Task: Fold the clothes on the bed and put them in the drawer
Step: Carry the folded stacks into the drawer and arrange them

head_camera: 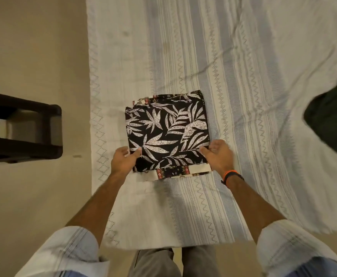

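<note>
A folded black cloth with a white leaf print (167, 130) lies flat on the bed, a patterned cream border showing along its near edge. My left hand (123, 159) pinches its near left corner between thumb and fingers. My right hand (218, 154) grips the near right corner, fingers curled onto the fabric. A dark garment (331, 120) lies at the right edge of the bed, partly cut off by the frame.
The bed is covered by a white sheet with grey-blue stripes (233, 66). A dark wooden stool (23, 128) stands on the beige floor to the left of the bed. No drawer is in view.
</note>
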Demonstrator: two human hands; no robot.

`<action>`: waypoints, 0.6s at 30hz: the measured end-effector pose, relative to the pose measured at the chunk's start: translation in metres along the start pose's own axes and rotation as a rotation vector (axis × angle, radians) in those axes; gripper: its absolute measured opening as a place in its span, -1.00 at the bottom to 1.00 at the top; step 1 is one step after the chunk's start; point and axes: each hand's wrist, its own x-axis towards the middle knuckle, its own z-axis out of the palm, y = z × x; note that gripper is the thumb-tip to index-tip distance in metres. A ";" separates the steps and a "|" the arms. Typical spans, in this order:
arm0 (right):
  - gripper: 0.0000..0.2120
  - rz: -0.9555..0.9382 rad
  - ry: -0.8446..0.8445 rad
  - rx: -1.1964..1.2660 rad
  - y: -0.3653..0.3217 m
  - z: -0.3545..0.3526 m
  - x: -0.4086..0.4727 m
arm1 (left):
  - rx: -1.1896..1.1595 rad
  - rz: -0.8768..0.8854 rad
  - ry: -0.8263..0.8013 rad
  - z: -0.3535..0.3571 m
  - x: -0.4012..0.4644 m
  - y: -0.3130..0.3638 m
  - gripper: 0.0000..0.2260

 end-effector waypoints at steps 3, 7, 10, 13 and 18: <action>-0.31 0.006 0.052 -0.012 -0.002 0.011 0.028 | -0.002 0.002 0.054 0.010 0.020 0.005 -0.30; -0.25 0.052 -0.026 0.031 -0.006 0.025 0.059 | -0.108 -0.006 -0.082 0.025 0.044 0.008 -0.47; -0.34 0.076 -0.086 0.090 -0.009 0.031 0.071 | -0.197 -0.054 -0.127 0.035 0.057 0.009 -0.39; -0.27 0.113 -0.126 0.139 -0.010 0.032 0.080 | -0.322 -0.149 -0.242 0.043 0.065 0.009 -0.27; -0.43 0.127 -0.262 0.222 -0.009 0.032 0.089 | -0.432 -0.213 -0.348 0.051 0.068 0.010 -0.29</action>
